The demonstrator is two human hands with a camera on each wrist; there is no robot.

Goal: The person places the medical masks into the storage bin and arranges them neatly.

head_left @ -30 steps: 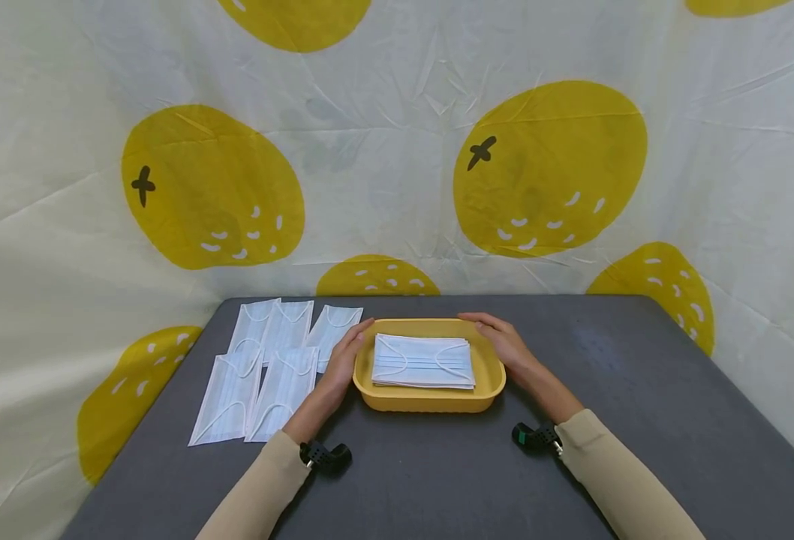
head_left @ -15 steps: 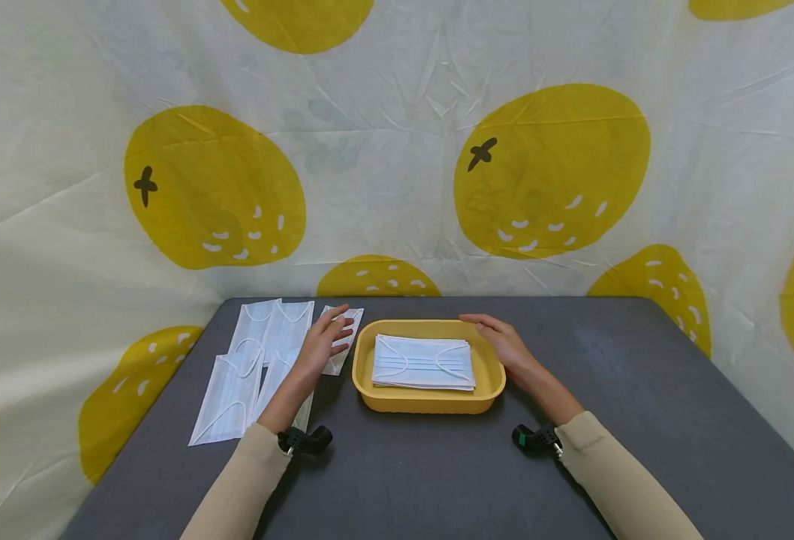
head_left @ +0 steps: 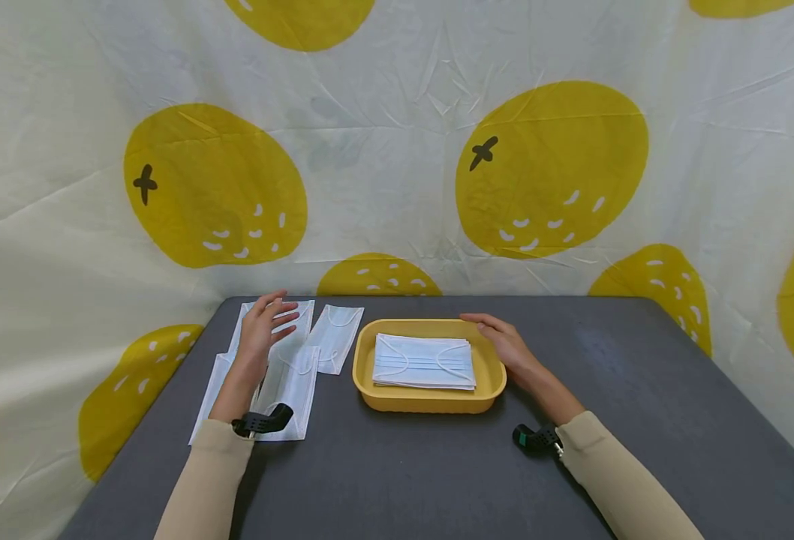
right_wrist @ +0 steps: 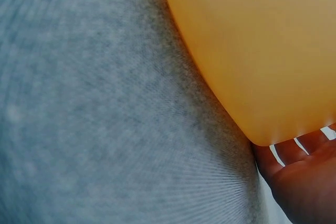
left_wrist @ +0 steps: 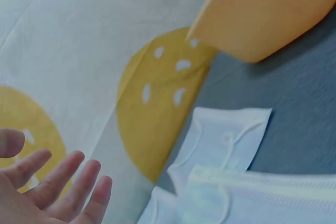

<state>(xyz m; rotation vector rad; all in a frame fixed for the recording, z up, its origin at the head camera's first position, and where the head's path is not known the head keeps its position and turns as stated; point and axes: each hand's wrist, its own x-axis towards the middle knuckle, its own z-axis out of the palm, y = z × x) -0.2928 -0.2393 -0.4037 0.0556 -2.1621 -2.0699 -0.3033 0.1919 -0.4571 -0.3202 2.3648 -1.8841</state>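
- The left hand (head_left: pixel 258 337) has been taken away from the left end of the yellow tray (head_left: pixel 431 403) and carried out over the loose masks (head_left: pixel 292 382).
- The tray and its stack of masks (head_left: pixel 424 361) are left in place at the middle of the tabletop (head_left: pixel 410 480); the loose masks are spread to the left.
- By this, the work seems to be shifted from tray to loose masks; none is taken up yet.
- Left grip: wide, nothing held; fingers spread and slightly bent, apparently raised above the masks.
- Right hand (head_left: pixel 505 346) is kept at the tray's right end, fingers laid fairly straight along the outer wall.
- Right grip: wide; tray touched, judged steadied rather than clasped. Fingertips are partly hidden in the right wrist view.
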